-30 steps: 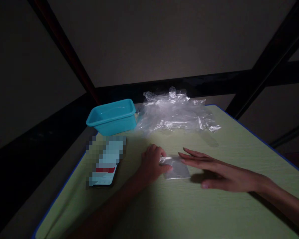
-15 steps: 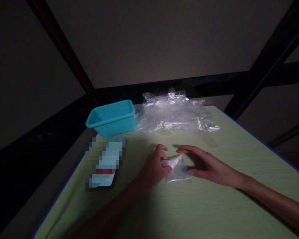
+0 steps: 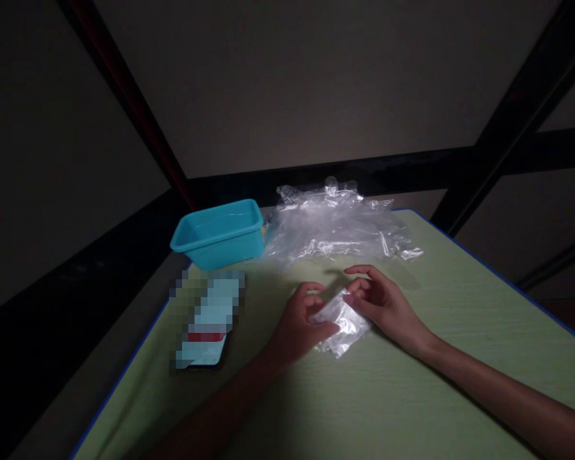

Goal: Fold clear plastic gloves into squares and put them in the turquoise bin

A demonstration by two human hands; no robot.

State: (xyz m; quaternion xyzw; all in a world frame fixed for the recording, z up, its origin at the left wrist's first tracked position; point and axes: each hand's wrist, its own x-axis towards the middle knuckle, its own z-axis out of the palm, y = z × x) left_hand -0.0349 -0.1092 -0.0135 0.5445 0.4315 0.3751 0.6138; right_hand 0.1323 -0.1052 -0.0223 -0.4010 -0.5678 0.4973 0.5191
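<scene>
A small folded piece of thin clear plastic (image 3: 347, 329) lies between my hands, its far edge tilted up from the table and its surface creased and shiny. My left hand (image 3: 306, 319) grips its left side, thumb across the front and fingers curled behind. At the upper right corner my right hand (image 3: 376, 300) pinches it between thumb and bent fingers, while the index finger stretches out free. Beyond my hands spreads a heap of crumpled clear plastic gloves (image 3: 335, 223), some with rounded finger ends showing.
A turquoise plastic basket (image 3: 220, 246) stands at the table's far left corner. In front of it lies a phone (image 3: 213, 319), its screen partly blurred out. The pale green table (image 3: 460, 332) has a blue edge, and dark-framed wall panels (image 3: 326, 89) rise behind it.
My right hand has moved left and closed on the plastic's corner, where before it was open beside it. The plastic is now lifted and turned. My left hand keeps its grip.
</scene>
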